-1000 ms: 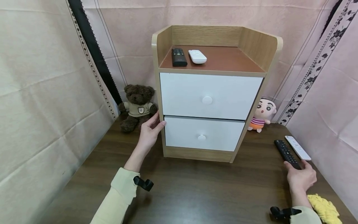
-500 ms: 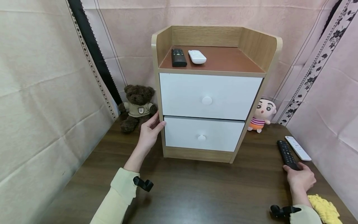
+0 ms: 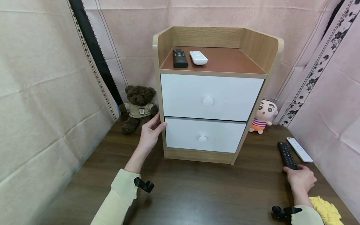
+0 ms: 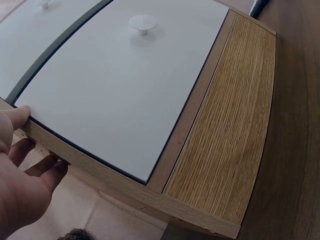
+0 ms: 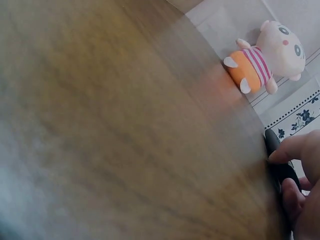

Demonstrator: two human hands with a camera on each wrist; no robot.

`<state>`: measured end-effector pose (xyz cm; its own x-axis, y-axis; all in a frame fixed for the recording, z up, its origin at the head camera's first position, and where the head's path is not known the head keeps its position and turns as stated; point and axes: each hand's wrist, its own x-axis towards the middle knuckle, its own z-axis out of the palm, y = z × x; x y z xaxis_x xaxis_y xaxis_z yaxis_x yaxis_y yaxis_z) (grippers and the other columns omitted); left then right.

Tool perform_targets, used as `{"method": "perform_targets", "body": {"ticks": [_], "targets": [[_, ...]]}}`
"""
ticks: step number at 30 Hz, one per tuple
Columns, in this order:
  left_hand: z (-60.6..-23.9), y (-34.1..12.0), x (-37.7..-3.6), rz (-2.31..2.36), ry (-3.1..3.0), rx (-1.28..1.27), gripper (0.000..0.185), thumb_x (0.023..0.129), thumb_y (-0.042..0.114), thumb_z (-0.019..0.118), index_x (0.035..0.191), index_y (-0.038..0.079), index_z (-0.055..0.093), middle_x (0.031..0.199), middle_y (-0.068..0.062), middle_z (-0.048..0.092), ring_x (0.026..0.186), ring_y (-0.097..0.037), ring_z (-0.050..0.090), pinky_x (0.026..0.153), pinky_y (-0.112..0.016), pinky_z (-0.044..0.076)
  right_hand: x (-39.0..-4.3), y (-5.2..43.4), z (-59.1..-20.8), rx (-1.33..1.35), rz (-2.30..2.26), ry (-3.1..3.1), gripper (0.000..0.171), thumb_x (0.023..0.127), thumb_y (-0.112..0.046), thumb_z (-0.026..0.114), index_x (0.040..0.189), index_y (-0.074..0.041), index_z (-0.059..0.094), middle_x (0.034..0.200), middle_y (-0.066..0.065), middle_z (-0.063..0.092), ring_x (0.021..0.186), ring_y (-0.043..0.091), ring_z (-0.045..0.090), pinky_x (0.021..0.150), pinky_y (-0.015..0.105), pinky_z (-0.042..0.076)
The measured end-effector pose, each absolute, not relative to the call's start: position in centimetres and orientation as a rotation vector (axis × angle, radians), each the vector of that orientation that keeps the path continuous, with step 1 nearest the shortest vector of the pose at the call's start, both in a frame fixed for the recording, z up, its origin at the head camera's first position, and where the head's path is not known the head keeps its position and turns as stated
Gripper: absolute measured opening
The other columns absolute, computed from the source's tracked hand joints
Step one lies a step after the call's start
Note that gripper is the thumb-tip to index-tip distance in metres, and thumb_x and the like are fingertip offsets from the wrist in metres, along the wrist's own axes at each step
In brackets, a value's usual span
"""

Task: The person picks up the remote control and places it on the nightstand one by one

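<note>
**Black remote turned under a hand as the cabinet is steadied**

At far left, a brown teddy bear [image 3: 138,107] sits against the curtain on the dark wood bench [image 3: 197,193]. Beside it, the left hand [image 3: 150,132] lies with fingers straight against the left side of the two-drawer cabinet [image 3: 209,93], thumb at the front edge where the drawers meet; it has not shifted over the last second. Both white drawers are closed. On the cabinet's top shelf, a black remote and a white one lie side by side. A cartoon doll [image 3: 264,115] stands just right of the cabinet.

At right, the right hand [image 3: 300,180] curls its fingers round the near end of the black remote [image 3: 287,155], which lies on the bench. Over the past second that remote has swung from a slant to point almost straight away from the person, and the hand has drawn slightly nearer, suggesting the grip is being settled. The remote is slim, matte black and button-covered. A white remote [image 3: 299,149] lies just beside it, untouched; a yellow cloth [image 3: 326,210] sits by the sleeve.
</note>
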<state>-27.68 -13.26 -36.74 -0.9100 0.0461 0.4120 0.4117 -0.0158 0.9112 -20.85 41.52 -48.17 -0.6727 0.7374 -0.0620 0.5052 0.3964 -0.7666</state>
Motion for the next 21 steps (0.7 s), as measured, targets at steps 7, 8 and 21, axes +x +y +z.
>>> {"method": "perform_targets", "body": {"ticks": [7,8,21], "targets": [[-36.63,-13.28,-27.59,-2.022,-1.996,-0.478,0.059,0.102,0.010,0.066,0.156,0.007,0.042,0.155,-0.011,0.046,0.141,-0.022,0.045,0.110,-0.038,0.042,-20.66,41.25,-47.84,-1.097,1.160,-2.382,0.072,0.093,-0.038,0.069,0.141,0.010,0.049,0.143,0.040,0.041,0.134,0.060,0.028,0.107,0.065,0.028],[-36.62,-13.27,-27.59,-2.024,-1.995,-0.481,0.059,0.102,0.010,0.066,0.156,0.007,0.042,0.155,-0.011,0.046,0.141,-0.022,0.045,0.110,-0.038,0.042,-20.60,41.22,-47.75,-1.102,1.162,-2.379,0.072,0.092,-0.039,0.070,0.141,0.010,0.049,0.143,0.040,0.041,0.134,0.060,0.028,0.106,0.065,0.028],[-36.62,-13.22,-27.54,-2.024,-1.991,-0.484,0.059,0.103,0.009,0.065,0.156,0.007,0.041,0.156,-0.010,0.045,0.142,-0.021,0.044,0.112,-0.038,0.041,-20.04,41.16,-47.98,-1.109,1.219,-2.299,0.073,0.093,-0.038,0.068,0.147,0.008,0.048,0.147,0.039,0.037,0.138,0.058,0.023,0.110,0.063,0.026]]}}
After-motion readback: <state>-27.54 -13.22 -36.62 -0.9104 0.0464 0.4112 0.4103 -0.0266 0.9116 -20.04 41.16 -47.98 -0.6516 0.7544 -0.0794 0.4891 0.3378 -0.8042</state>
